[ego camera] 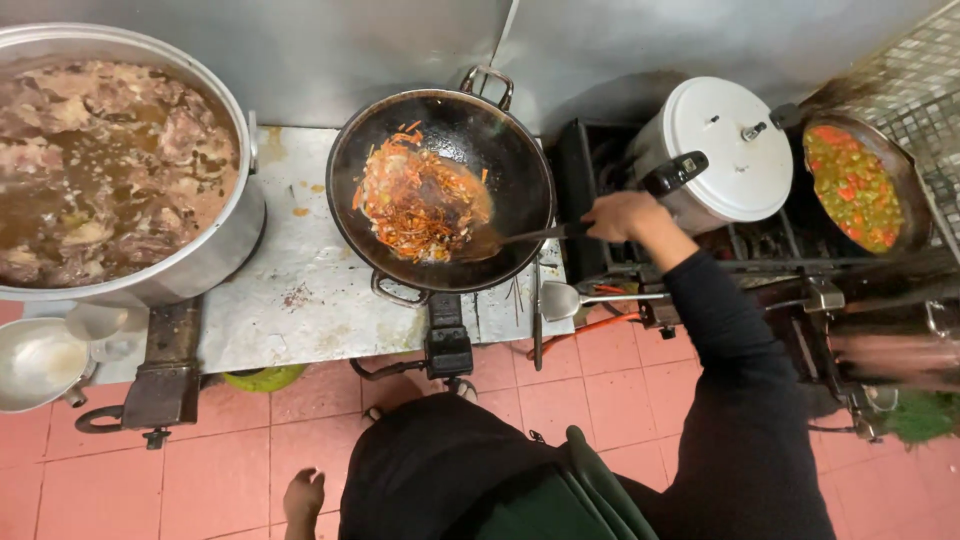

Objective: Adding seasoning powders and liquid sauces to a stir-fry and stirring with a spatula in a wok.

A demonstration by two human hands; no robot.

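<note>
A black wok (520, 150) sits on a burner, holding a heap of stir-fried noodles with orange and green vegetable shreds (420, 205). My right hand (622, 215) grips the dark handle of a metal spatula (500, 240). The spatula's blade lies in the wok against the right side of the food. My sleeve is black. My left hand (303, 497) hangs low beside my body over the pink floor tiles, holding nothing, fingers loosely apart.
A large steel pot (240, 230) of brown broth with meat stands at left, with a metal ladle bowl (40, 360) below it. A second spatula (560, 300) rests by the wok. At right are a white-lidded pressure cooker (730, 150) and a pan of orange-green stew (855, 185).
</note>
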